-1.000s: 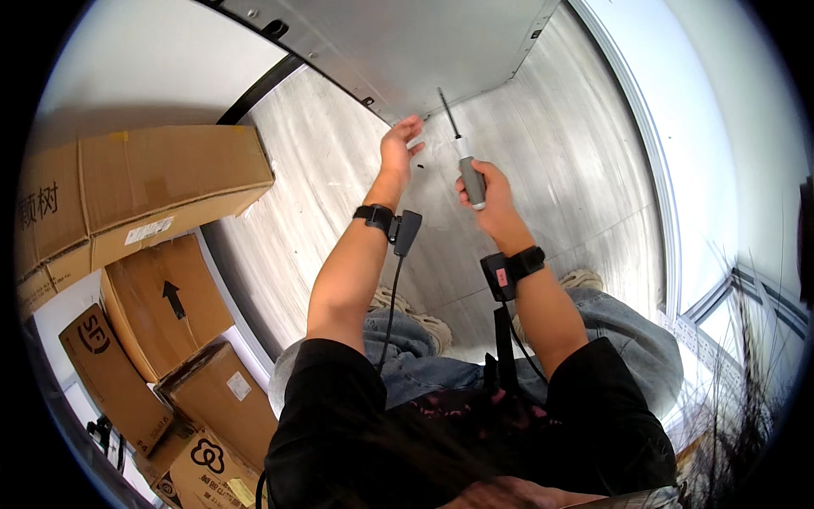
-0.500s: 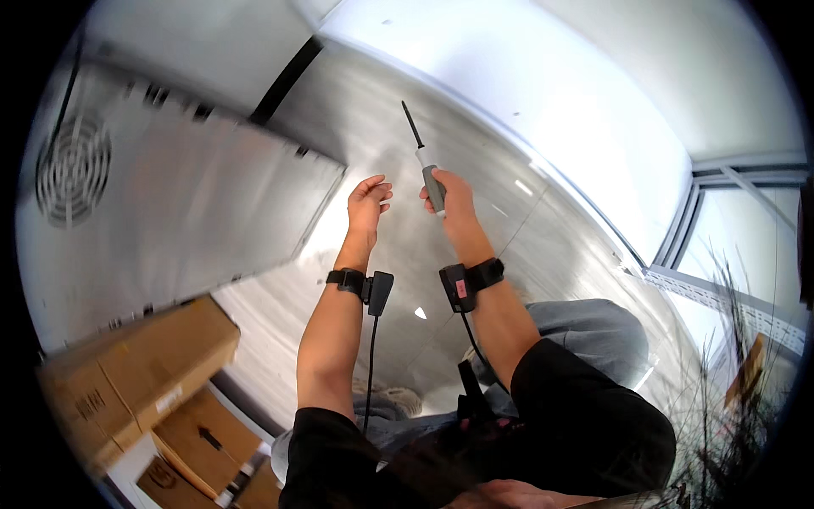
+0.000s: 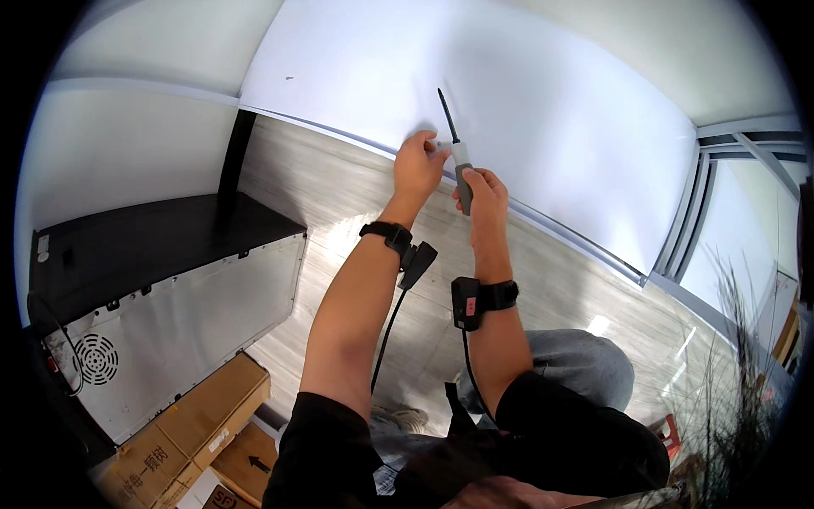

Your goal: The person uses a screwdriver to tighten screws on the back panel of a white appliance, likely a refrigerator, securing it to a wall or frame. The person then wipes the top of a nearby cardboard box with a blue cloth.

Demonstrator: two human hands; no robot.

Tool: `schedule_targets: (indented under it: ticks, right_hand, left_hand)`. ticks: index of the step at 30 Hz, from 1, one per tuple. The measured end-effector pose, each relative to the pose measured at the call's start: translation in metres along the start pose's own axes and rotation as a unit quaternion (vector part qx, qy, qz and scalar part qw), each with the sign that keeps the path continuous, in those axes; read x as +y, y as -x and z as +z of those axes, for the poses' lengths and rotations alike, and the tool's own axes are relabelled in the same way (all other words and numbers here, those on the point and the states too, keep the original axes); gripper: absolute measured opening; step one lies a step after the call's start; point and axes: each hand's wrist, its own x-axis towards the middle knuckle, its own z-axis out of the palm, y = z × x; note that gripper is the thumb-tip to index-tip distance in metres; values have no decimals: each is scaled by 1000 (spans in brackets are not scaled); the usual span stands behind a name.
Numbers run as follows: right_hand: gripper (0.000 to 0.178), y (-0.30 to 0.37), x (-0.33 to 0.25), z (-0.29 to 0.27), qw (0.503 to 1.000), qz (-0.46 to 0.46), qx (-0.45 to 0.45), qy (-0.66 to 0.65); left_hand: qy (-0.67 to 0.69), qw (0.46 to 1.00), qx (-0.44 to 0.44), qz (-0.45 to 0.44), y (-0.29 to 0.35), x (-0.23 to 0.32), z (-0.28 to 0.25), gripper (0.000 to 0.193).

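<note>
By the panel [image 3: 560,127], right hand [image 3: 489,193] grips screwdriver [image 3: 459,154]; left hand [image 3: 416,174] half-curled, can't tell if holding anything. Best kept clear of shaft.

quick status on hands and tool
Right hand gripping gray-handled screwdriver. Left hand close beside it, grip unclear. White panel beyond both, contact unclear.
</note>
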Motion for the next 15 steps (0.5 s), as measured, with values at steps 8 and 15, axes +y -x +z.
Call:
schedule_targets:
  ticks: [8, 15]
  right_hand:
    - [22, -9, 2, -6, 1000, 4, 5, 10]
    - [27, 4, 43, 37, 980, -56, -59, 180]
  left_hand:
    - [-48, 995, 86, 25, -7, -3, 17, 8]
    - [366, 908, 23, -203, 51, -57, -43, 13]
